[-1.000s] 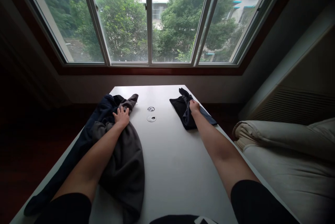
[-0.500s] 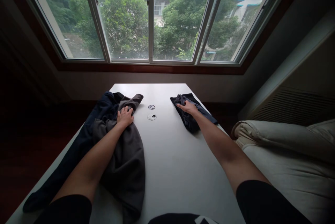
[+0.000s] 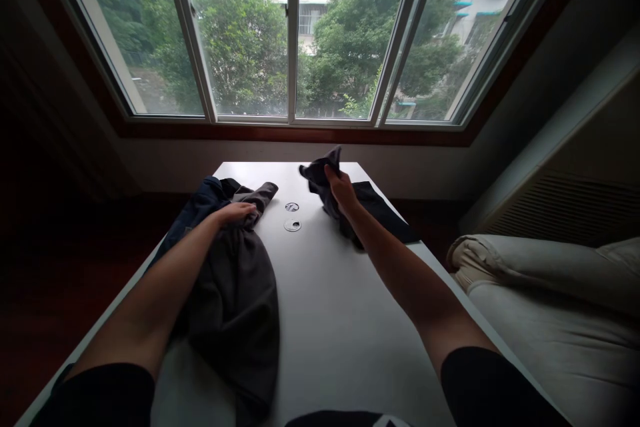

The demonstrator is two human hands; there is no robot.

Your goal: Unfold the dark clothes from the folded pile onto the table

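Observation:
My right hand (image 3: pixel 342 190) is closed around a crumpled dark grey garment (image 3: pixel 327 197), with one end raised above the table and the rest hanging down. Just right of it, a flat, folded black cloth (image 3: pixel 383 214) lies on the white table (image 3: pixel 345 320). On the left, my left hand (image 3: pixel 237 212) is closed on the bunched upper part of a grey-brown garment (image 3: pixel 235 300), whose wide lower part spreads toward me. A navy garment (image 3: pixel 203 200) lies beside and partly under it, largely covered by my left forearm.
Two small round inserts, a far one (image 3: pixel 292 207) and a nearer one (image 3: pixel 293 225), sit in the tabletop between my hands. A pale padded seat (image 3: pixel 550 280) stands along the right side. Beyond the table's far edge is a wall with a wide window (image 3: pixel 293 47).
My right hand has lifted the dark grey garment off the black cloth and moved it left. My left hand has turned sideways, its fingers now gathered on the grey-brown garment.

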